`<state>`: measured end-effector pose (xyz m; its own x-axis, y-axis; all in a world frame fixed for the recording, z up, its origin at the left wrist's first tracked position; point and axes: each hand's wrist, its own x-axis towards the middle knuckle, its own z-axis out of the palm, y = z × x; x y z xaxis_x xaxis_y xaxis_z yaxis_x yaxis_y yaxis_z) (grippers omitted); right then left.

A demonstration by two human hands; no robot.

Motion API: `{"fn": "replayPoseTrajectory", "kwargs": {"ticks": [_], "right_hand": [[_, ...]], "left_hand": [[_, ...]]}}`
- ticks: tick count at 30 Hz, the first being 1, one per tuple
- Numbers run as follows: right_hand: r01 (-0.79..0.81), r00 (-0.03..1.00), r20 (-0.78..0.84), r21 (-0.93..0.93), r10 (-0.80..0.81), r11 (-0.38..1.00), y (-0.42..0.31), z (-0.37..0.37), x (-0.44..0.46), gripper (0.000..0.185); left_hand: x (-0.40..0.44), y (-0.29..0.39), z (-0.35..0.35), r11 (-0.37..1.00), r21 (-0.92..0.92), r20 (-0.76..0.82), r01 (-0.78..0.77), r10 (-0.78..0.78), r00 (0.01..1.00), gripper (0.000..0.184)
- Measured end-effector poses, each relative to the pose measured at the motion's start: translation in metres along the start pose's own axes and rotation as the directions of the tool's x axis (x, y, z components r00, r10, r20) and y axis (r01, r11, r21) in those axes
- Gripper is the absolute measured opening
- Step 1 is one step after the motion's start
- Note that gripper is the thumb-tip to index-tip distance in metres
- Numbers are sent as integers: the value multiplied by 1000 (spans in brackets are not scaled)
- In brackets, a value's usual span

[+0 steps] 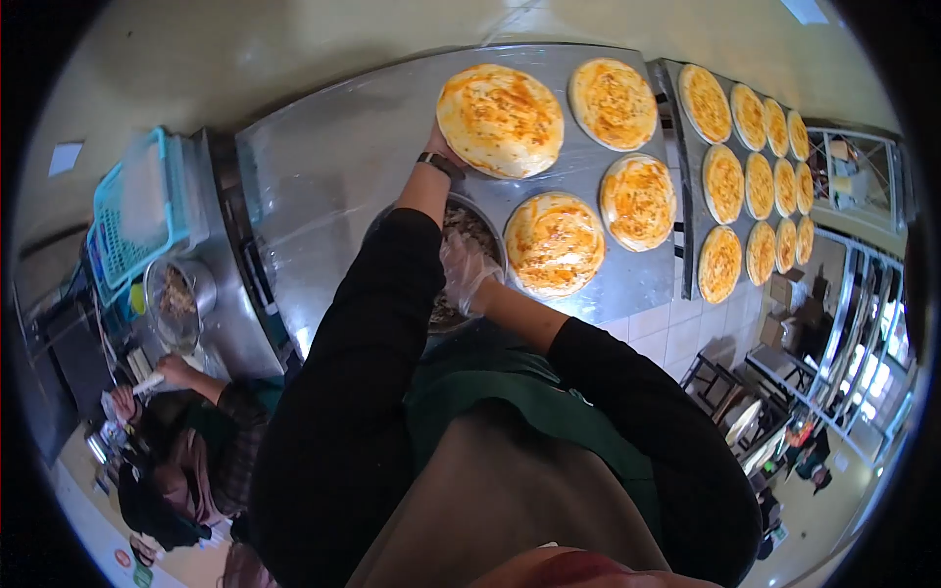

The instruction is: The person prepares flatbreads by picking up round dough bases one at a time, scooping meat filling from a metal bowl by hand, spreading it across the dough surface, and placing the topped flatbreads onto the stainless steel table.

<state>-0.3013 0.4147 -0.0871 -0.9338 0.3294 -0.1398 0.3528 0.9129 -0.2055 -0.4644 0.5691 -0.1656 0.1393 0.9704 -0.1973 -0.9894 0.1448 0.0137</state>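
left grip at left edge of bread over bench, seemingly bearing weight; right gloved grip in bowl, set close for reach; cannot tell either's finger closure

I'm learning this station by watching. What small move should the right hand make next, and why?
Probably close the gloved right hand around some of the dark mixture and lift it out: that hand is down in the metal bowl, while the left hand holds a round bread at its edge, near the bowl.
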Motion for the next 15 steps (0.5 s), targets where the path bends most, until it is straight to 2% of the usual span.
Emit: {"fn": "replayPoseTrajectory", "kwargs": {"ticks": [2,3,4,6,7,9,10,12,13,15], "right_hand": [[-144,923,377,135,83,980,6,-38,18,44],[-119,958,284,280,36,953,10,-31,21,42],[-104,958,286,286,19,952,13,-19,25,42],[-126,942,335,331,9,935,14,1,33,44],[-110,944,330,336,-8,935,10,-11,31,44],[-133,982,176,354,74,926,5,-40,21,54],[-117,984,170,357,59,927,-1,-51,18,54],[-180,979,152,318,138,931,-11,-64,11,56],[-145,982,154,254,108,956,-9,-43,10,60],[-145,981,162,257,105,956,-3,-11,15,64]], "left_hand": [[-8,3,7,988,105,-83,-117,126,989,51],[-16,5,14,981,106,-81,-161,170,982,51],[-27,12,22,983,89,54,-163,158,986,51],[-53,29,38,971,92,147,-219,204,968,52],[-65,35,39,967,100,143,-233,218,966,52],[-103,52,41,961,107,133,-255,240,962,52],[-134,51,41,958,109,129,-265,251,959,52],[-187,56,48,952,113,125,-284,270,955,52],[-217,49,51,950,112,123,-293,279,952,52],[-257,41,56,944,109,120,-310,297,947,52]]}}
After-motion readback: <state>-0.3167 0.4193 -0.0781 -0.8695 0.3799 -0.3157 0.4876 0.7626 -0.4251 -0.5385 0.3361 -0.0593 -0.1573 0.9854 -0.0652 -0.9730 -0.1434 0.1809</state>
